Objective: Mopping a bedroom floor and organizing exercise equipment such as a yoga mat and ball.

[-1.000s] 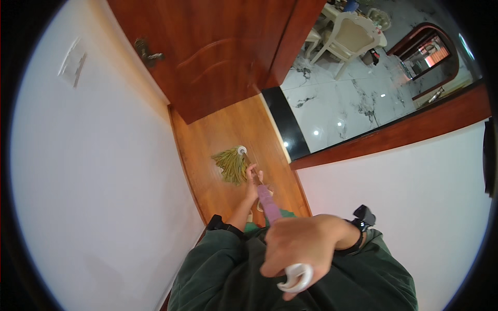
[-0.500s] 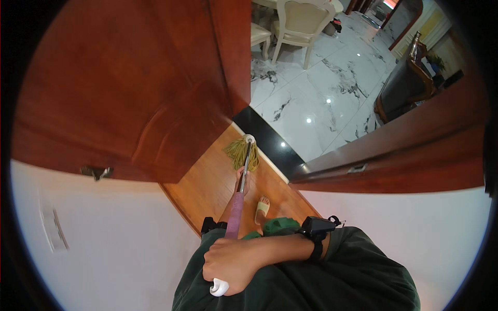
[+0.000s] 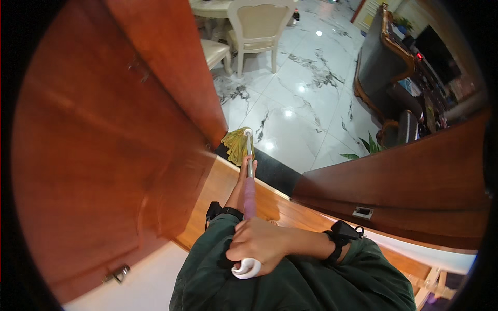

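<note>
A mop with yellow-green strands points away from me, its metal shaft and pink-purple grip sleeve running back toward my body. My right hand is wrapped round the near end of the handle, where a white hooked end cap sticks out below the fist. Farther down, my left hand grips the metal shaft close to the mop head, its fingers partly hidden behind the shaft. The strands hang over the black threshold strip, close to the red-brown door's edge; whether they touch the floor I cannot tell.
An open wooden door stands at left and a wooden door frame at right. Beyond the threshold lie marble tiles, a cream chair, a dark carved armchair and a plant. Wooden flooring is underfoot.
I have moved forward toward the doorway. The mop head has gone from over the wooden floor to over the black threshold. Both hands keep their hold on the handle.
</note>
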The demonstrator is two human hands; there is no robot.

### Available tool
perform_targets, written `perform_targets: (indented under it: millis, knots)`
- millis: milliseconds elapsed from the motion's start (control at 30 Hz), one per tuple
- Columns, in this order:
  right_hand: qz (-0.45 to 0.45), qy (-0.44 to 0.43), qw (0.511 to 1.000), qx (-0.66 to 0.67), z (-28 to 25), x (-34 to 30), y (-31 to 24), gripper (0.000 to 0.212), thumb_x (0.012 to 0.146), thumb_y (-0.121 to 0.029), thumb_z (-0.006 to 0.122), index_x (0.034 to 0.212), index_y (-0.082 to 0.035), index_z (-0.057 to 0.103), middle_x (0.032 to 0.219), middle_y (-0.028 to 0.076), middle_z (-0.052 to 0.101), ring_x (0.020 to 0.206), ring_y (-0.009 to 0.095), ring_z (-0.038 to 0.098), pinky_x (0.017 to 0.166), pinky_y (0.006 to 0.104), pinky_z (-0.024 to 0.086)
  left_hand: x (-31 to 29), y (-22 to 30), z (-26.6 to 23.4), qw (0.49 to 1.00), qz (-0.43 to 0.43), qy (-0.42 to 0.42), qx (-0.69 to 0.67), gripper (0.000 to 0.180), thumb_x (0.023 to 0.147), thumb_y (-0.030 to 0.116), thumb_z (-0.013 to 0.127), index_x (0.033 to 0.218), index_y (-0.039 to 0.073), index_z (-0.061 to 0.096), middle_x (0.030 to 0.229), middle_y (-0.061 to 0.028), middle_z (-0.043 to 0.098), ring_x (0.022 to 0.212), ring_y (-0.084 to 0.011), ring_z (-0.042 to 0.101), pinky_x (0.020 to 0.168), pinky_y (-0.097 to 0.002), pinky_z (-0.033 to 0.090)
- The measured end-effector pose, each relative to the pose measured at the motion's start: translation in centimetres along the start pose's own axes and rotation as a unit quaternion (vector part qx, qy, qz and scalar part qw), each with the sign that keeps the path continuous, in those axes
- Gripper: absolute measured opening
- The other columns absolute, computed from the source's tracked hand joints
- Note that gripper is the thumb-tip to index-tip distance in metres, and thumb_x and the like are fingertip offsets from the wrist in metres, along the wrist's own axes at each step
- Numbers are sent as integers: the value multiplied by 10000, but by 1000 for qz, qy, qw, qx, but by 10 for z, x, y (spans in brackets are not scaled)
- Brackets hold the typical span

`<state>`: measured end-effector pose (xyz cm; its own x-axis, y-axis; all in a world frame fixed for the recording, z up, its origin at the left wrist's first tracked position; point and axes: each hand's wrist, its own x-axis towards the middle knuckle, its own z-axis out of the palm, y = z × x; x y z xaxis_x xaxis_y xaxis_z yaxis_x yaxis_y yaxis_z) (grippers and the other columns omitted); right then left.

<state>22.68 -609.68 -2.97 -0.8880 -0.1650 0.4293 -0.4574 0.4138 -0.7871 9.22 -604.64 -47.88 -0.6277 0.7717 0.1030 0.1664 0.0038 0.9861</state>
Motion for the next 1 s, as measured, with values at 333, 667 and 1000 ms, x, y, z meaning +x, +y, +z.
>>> perform_targets:
  millis: [333,667,1000]
  knots:
    - [172,302,929,-124,-85,73,51,229,702,-174,752,740,-88,543,670,61,533,618,271,558,598,368,397,135,50,47,956,38,-271,109,388,761,192,808,1080,153,591,1019,-140,613,968,-292,584,832,-374,483]
    - [110,684,689,-212,-177,36,12,605,812,-440,762,1156,-33,476,633,-6,514,529,126,501,610,310,455,121,133,101,857,130,-499,6,328,698,203,814,789,45,541,733,-140,569,726,-354,582,646,-414,455]
    - [104,788,545,-265,-221,-49,12,231,961,-201,540,1061,-2,478,530,-21,360,424,94,373,570,318,450,126,155,72,838,54,-511,184,248,790,246,701,782,27,585,790,-181,628,786,-401,605,639,-476,461]
